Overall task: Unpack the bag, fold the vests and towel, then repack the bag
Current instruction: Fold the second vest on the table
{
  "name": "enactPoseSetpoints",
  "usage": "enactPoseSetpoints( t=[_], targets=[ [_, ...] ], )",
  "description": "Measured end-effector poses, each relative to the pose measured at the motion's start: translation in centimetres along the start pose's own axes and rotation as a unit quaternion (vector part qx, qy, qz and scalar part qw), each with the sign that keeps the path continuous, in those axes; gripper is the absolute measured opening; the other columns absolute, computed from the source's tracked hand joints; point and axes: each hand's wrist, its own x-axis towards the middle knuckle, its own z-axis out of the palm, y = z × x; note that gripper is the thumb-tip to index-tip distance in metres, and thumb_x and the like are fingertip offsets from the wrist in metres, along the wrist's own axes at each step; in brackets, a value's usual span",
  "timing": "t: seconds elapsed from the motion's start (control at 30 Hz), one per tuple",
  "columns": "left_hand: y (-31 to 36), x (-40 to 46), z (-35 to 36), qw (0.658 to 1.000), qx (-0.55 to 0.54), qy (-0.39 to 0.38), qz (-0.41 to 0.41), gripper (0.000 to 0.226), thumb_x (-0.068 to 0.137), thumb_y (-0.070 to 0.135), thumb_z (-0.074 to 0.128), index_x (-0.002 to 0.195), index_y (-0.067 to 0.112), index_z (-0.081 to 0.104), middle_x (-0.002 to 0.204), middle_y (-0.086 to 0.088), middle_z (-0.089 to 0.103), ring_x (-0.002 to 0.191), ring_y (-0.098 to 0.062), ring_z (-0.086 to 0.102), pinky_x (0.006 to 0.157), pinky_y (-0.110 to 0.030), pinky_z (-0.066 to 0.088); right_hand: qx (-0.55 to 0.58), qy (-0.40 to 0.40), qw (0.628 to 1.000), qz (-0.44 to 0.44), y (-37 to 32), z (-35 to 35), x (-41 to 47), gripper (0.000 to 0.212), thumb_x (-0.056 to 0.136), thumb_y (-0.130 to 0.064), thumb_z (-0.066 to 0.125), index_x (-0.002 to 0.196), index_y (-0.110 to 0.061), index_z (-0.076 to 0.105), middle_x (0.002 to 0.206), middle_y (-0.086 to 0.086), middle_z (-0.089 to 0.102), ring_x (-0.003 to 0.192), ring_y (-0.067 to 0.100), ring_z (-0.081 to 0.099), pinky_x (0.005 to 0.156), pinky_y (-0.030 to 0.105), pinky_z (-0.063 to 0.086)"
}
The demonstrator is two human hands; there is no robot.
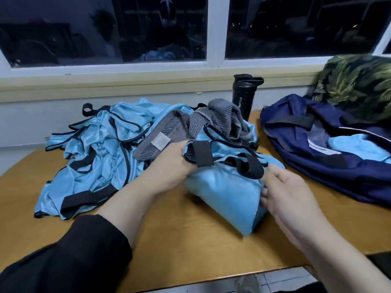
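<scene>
Wooden desk [190, 240] under a dark window [160, 28]. Left hand [169, 166] grips the upper left edge of a folded light-blue vest [224, 193], fingers curled into the cloth beside a black strap. Right hand [285, 193] pinches the same vest's right edge, fingertips [264, 192] on the fold. The vest sits at desk centre, lower corner touching the wood. Behind and left: a heap of unfolded blue vests [95, 153] with black trim. A grey towel [213, 121] (white label showing) lies crumpled on top of the heap. Black bottle [243, 96] upright behind the towel, lid flipped open. Navy bag [330, 149] at right, unzipped, blue cloth visible inside. Leaf-print fabric [357, 81] behind the bag.
</scene>
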Motion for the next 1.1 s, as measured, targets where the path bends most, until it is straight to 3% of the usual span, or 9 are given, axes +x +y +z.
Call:
enactPoseSetpoints(
  t=[0.07,0.2,0.3,0.53,0.67,0.73,0.83,0.93,1.1],
  targets=[
    [1.1,3.1,1.7,0.999,-0.025,-0.005,-0.033,0.024,0.083,0.029,0.083,0.104,0.021,0.075,0.101,0.003,0.078,0.102,-0.018,0.072,0.092,-0.036,0.055,-0.043,0.054,0.997,-0.028,-0.9,-1.6,1.9,0.043,0.101,-0.034,0.060,0.090,0.008,0.058,0.079,0.022,0.058,0.073,0.022,0.055,0.068,0.040,0.048],
    [0.4,7.2,4.9,0.982,-0.112,-0.072,-0.131,0.037,0.087,0.031,0.080,0.121,0.029,0.065,0.107,0.007,0.077,0.094,-0.013,0.075,0.083,-0.030,0.061,-0.130,0.148,0.980,0.001,0.0,-5.0,6.0,0.046,0.099,-0.038,0.064,0.083,0.005,0.064,0.068,0.006,0.054,0.062,0.021,0.050,0.060,0.041,0.045],
    [-2.0,7.0,5.6,0.979,-0.102,-0.061,-0.164,0.065,0.082,0.039,0.083,0.139,0.037,0.050,0.113,0.004,0.076,0.094,-0.018,0.076,0.085,-0.041,0.061,-0.204,0.216,0.955,0.000,1.2,-6.1,5.9,0.032,0.098,-0.037,0.065,0.116,-0.011,0.068,0.096,-0.006,0.069,0.085,0.014,0.066,0.083,0.040,0.053],
    [-3.0,3.7,6.1,0.990,-0.080,-0.038,-0.112,0.066,0.085,0.017,0.081,0.140,0.038,0.051,0.119,0.013,0.073,0.110,-0.010,0.070,0.100,-0.048,0.054,-0.352,0.126,0.926,-0.051,4.1,-3.9,3.4,0.053,0.086,-0.036,0.078,0.134,-0.032,0.055,0.121,-0.018,0.053,0.109,0.003,0.053,0.093,0.024,0.041],
    [-1.6,-0.9,6.1,0.982,-0.115,-0.020,-0.149,0.062,0.093,0.020,0.073,0.141,0.042,0.041,0.103,0.004,0.078,0.092,-0.020,0.076,0.088,-0.049,0.058,-0.321,0.122,0.939,-0.023,3.2,-4.1,3.6,0.064,0.083,-0.037,0.082,0.139,-0.035,0.052,0.117,-0.014,0.056,0.089,0.001,0.058,0.075,0.017,0.043],
    [-0.9,-2.3,5.6,0.970,-0.163,0.014,-0.183,0.053,0.095,0.025,0.070,0.135,0.044,0.041,0.094,0.000,0.079,0.083,-0.021,0.077,0.074,-0.037,0.059,-0.343,0.102,0.934,-0.009,3.2,-3.9,3.8,0.062,0.086,-0.041,0.077,0.142,-0.033,0.052,0.118,-0.012,0.058,0.088,0.007,0.058,0.075,0.022,0.043],
    [-1.3,-2.3,4.8,0.976,-0.072,0.106,-0.176,0.047,0.093,0.035,0.072,0.131,0.040,0.044,0.086,-0.002,0.076,0.073,-0.011,0.071,0.063,-0.026,0.047,-0.356,0.058,0.933,0.003,3.0,-3.3,4.0,0.031,0.094,-0.042,0.068,0.124,-0.034,0.064,0.111,-0.012,0.065,0.099,0.014,0.062,0.082,0.034,0.050],
    [-2.1,-0.8,3.8,0.983,0.035,0.126,-0.128,0.042,0.094,0.035,0.070,0.129,0.038,0.047,0.090,-0.001,0.069,0.064,-0.004,0.058,0.063,-0.024,0.040,-0.356,0.056,0.933,-0.004,2.5,-3.0,4.4,0.002,0.094,-0.031,0.068,0.093,-0.031,0.066,0.084,-0.009,0.064,0.073,0.012,0.058,0.059,0.027,0.038],
    [-2.8,2.3,3.7,0.988,0.094,0.091,-0.085,0.012,0.096,0.027,0.069,0.103,0.020,0.074,0.095,0.012,0.070,0.087,-0.007,0.062,0.076,-0.026,0.042,-0.272,0.032,0.962,0.015,1.1,-3.6,4.6,0.017,0.090,-0.025,0.074,0.087,-0.015,0.061,0.064,0.005,0.062,0.055,0.013,0.048,0.053,0.028,0.030]
  ],
)
